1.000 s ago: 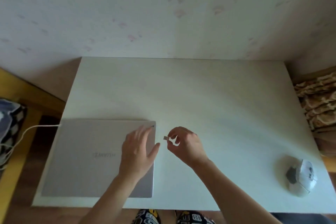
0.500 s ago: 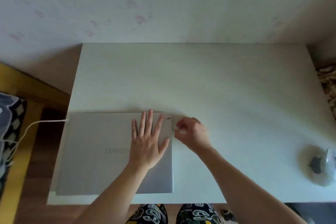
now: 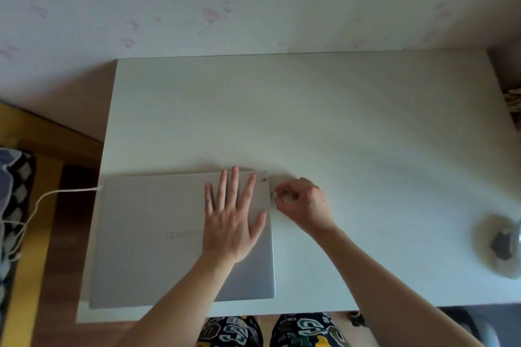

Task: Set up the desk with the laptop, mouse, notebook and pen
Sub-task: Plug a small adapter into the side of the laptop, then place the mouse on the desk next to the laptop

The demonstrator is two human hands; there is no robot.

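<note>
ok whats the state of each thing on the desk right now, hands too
laptop: lid closed, flat on the desk, white cable plugged into its left side
white cable: attached, trailing off the desk's left edge
left hand: fingers spread, pressing flat on the lid
right hand: pinching a small plug at the laptop's right edge
small plug: at the laptop's side; whether seated cannot be told
mouse: untouched, at the right edge of view

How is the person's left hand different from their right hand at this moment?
The left hand lies flat with fingers spread straight on the closed laptop; the right hand is curled, pinching a small plug. The left hand rests on top of the lid, while the right hand sits off the laptop, over the white desk, beside the lid's right edge. Both are bare and near the laptop's far right corner.
</note>
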